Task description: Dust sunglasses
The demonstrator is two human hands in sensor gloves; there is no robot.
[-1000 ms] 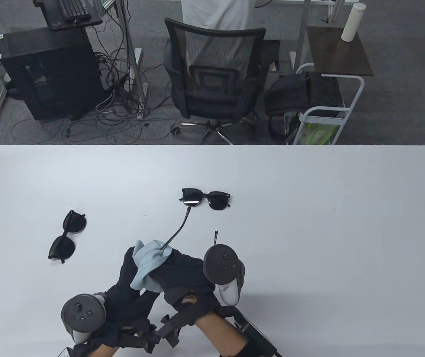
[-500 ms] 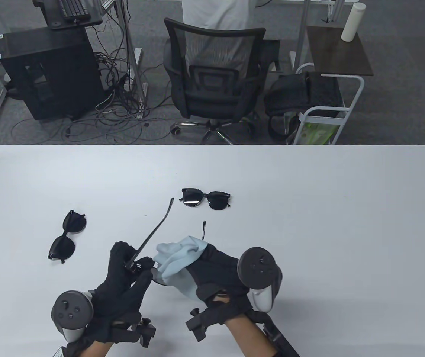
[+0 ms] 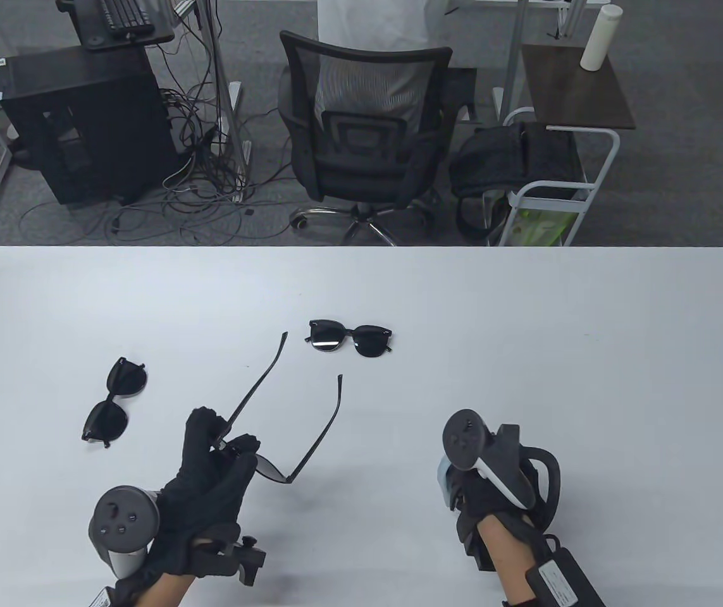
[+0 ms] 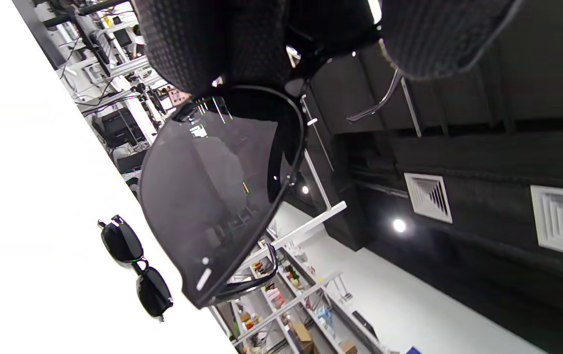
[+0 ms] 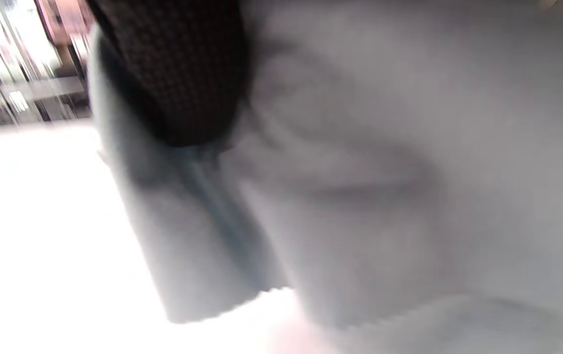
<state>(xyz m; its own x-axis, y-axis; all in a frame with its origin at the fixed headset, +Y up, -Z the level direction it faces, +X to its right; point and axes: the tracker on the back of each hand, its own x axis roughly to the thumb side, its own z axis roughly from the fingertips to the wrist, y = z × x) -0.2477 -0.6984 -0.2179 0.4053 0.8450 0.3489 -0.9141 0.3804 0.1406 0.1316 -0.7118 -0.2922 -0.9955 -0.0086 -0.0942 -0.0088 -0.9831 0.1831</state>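
Note:
My left hand (image 3: 219, 452) grips a pair of black sunglasses (image 3: 285, 430) by one end of the frame, both temples open and pointing away from me. Its dark lens (image 4: 207, 196) fills the left wrist view under my fingers (image 4: 212, 39). My right hand (image 3: 462, 490) is at the lower right of the table, apart from the glasses, and holds the light blue cloth (image 3: 442, 480); the cloth (image 5: 360, 196) fills the blurred right wrist view under a fingertip (image 5: 183, 73).
Two more pairs of black sunglasses lie folded on the white table (image 3: 525, 329): one at the centre (image 3: 350, 338), one at the left (image 3: 114, 408), also in the left wrist view (image 4: 136, 268). An office chair (image 3: 364, 126) stands beyond the far edge.
My right hand with the cloth has pulled away from the held sunglasses, to the right and toward me. The left hand keeps hold of the glasses, whose second temple now shows in full.

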